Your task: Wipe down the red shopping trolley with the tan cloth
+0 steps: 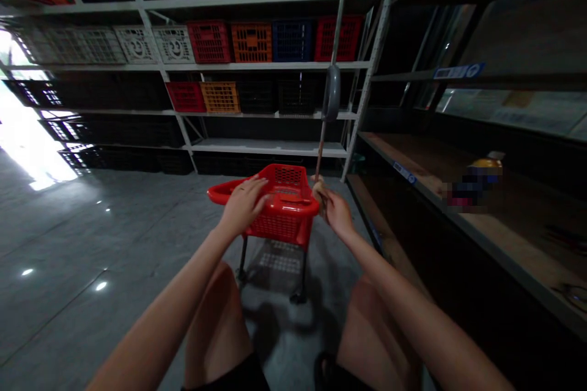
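Observation:
A small red plastic shopping cart stands on the floor in front of my knees. My left hand lies over the left part of its handle, fingers stretched out and apart. At the right end of the handle, my right hand is closed around a crumpled tan cloth, which presses against the red rim. Part of the cloth is hidden by my fingers. Behind that hand rises a thin pole with a grey, rounded piece partway up.
Metal shelving across the back carries red, orange, blue and white crates. Along the right runs a wooden shelf with blue labels and a blurred yellow-and-dark item. Grey concrete floor stretches to the left.

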